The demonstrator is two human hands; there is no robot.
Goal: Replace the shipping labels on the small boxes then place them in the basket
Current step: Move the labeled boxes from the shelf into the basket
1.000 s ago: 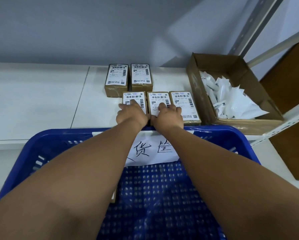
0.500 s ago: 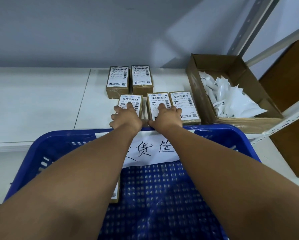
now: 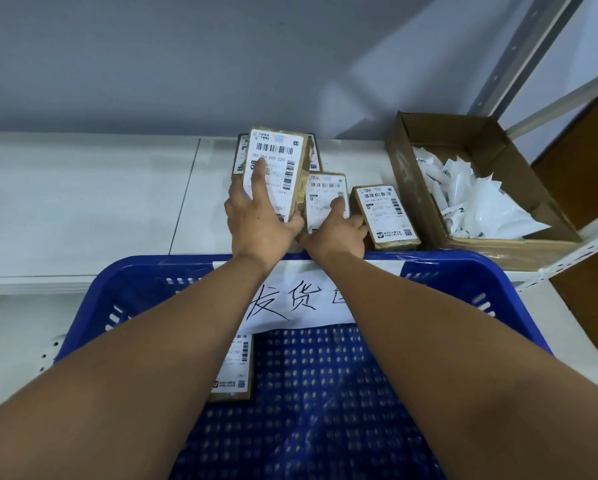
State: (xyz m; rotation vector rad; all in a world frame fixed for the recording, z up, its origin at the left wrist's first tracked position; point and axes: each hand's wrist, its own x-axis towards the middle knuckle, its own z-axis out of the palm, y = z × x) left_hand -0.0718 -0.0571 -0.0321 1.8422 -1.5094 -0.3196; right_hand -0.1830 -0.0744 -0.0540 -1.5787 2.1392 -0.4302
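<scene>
We see the left hand (image 3: 259, 220) gripping a small box (image 3: 280, 157) and holding it up off the worktop (image 3: 83, 202), tilted so its shipping label faces us. The left fingers (image 3: 257, 174) reach up across the label with the forefinger straight, and the thumb clamps the box's right edge. Just beside it, the right hand (image 3: 335, 233) rests on a second box (image 3: 325, 192) that lies flat on the worktop. The right fingers (image 3: 337, 204) have the forefinger laid on its label and the others curled down over its right edge; we cannot see the thumb. A third box (image 3: 384, 216) lies flat just to the right of that one. Behind the raised box we glimpse the edges of two more boxes (image 3: 313, 154). Nearest us stands the blue basket (image 3: 464, 271), a handwritten paper sign (image 3: 301, 299) on its far wall, with one labelled box (image 3: 235, 368) on its floor, partly under the left forearm. At the right an open cardboard carton (image 3: 481, 147) holds white bags (image 3: 488, 206).
</scene>
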